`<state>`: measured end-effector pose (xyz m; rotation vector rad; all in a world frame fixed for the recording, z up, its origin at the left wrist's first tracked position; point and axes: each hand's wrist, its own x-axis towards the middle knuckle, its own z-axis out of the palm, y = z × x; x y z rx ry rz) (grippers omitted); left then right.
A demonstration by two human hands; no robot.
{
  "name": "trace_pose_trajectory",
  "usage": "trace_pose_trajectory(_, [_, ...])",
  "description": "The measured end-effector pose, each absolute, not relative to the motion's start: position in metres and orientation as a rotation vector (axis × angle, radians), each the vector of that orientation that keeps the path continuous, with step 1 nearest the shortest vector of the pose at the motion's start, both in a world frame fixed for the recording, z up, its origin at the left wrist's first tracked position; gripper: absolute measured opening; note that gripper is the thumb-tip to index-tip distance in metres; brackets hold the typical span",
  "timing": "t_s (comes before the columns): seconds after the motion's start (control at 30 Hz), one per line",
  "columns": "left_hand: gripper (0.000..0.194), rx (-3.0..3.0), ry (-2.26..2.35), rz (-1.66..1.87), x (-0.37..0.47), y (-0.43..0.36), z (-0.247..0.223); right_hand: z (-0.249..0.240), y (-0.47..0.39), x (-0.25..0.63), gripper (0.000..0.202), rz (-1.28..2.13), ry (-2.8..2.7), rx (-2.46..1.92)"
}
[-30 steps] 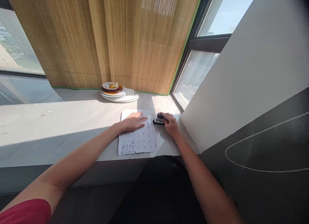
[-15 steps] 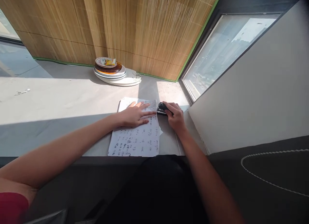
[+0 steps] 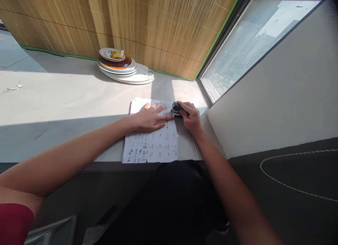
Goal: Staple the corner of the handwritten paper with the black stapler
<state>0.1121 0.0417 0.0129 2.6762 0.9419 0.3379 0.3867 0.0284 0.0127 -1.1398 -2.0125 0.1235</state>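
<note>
Sheets of paper [image 3: 150, 150] covered in handwriting lie on the windowsill, their lower edge at the sill's front. My left hand [image 3: 149, 119] rests flat on the upper part of the paper with its fingers spread. A black stapler [image 3: 180, 109] sits at the paper's right edge, its jaws apart and its front end over the margin. Wrapped around the stapler from the right is my right hand [image 3: 192, 119]. Whether a staple is in the paper cannot be seen.
A stack of plates [image 3: 118, 67] with a small yellow packet [image 3: 117, 54] on top stands by the bamboo blind [image 3: 126, 23]. Small white bits [image 3: 12, 88] lie at far left. A white wall [image 3: 274, 76] and a window [image 3: 253, 37] bound the right side. A beaded cord [image 3: 280, 188] hangs there.
The stapler's front end now overlaps the paper's right edge, where before it was just beside it. The paper and my left hand have shifted slightly right. The camera view has tilted down a little.
</note>
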Motion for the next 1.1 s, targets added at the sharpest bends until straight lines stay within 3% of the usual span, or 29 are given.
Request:
trace_pose_trajectory(0.13, [0.062,2.725,1.031,0.188,0.117,0.030,0.028,0.013,0.041,0.373,0.050,0.137,-2.094,-1.049])
trace_pose_trajectory(1.1, [0.065,2.633,1.070,0.221,0.120,0.026,0.026,0.013,0.038,0.353,0.053,-0.095,-2.234,-1.306])
